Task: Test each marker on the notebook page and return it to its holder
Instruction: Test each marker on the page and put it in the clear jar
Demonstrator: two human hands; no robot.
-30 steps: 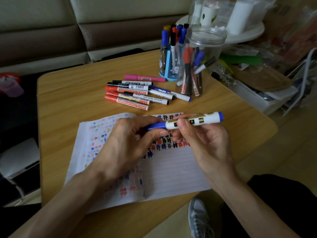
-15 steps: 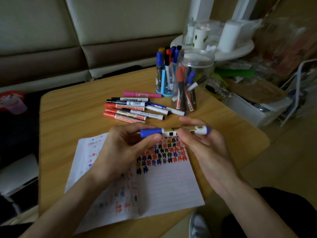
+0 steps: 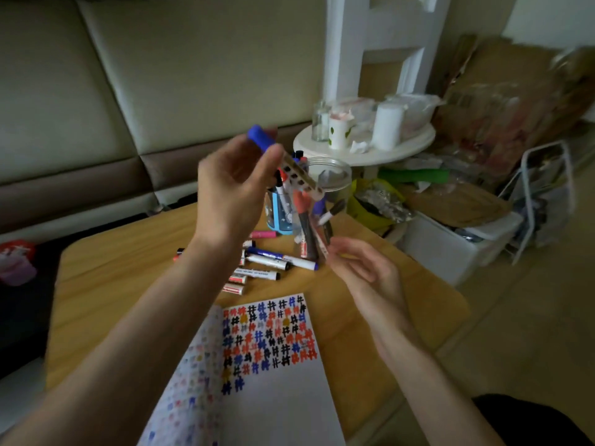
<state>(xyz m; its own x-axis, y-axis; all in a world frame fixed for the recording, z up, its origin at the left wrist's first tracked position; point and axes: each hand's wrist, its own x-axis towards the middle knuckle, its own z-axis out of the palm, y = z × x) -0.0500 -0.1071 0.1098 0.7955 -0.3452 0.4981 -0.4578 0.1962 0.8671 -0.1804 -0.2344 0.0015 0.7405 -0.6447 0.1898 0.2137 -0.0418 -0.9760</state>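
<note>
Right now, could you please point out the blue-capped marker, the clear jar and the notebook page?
blue-capped marker (image 3: 297, 175), head view, middle of its labelled barrel.
clear jar (image 3: 346, 180), head view, right side of its rim.
notebook page (image 3: 280, 407), head view, bare lower part.

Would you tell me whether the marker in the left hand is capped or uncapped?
Capped: the blue marker, held by the left hand, has its blue cap seated on the raised end.
</note>
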